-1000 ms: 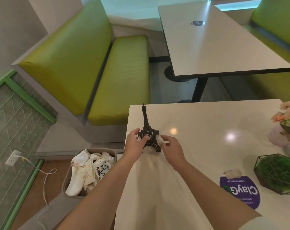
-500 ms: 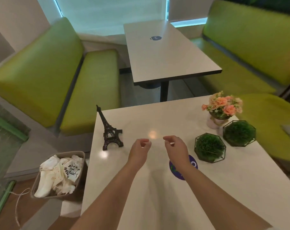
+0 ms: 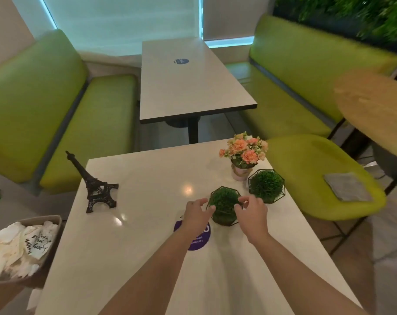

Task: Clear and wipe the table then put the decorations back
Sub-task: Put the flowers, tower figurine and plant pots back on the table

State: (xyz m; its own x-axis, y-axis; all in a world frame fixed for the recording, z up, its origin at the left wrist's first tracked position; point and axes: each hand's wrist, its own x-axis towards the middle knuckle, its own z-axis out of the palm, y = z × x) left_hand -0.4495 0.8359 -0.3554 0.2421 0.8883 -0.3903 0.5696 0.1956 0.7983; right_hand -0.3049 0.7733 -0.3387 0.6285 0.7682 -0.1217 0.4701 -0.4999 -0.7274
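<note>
A black Eiffel Tower model stands near the left edge of the white table. At the right side of the table are a pot of orange flowers and two green moss balls in black wire frames, one nearer me and one farther right. My left hand and my right hand flank the nearer moss ball with fingers spread and loosely curved. Their fingertips are at its frame, and I cannot tell whether they touch it. A purple round sticker lies under my left wrist.
A bin of crumpled paper stands on the floor at the left. A grey cloth lies on a green chair to the right. Green benches and a second table lie beyond, and a round wooden table is at the far right.
Both hands let go of the Eiffel Tower, left it standing at the left, and moved right across the table to the nearer moss ball. The view swung right.
</note>
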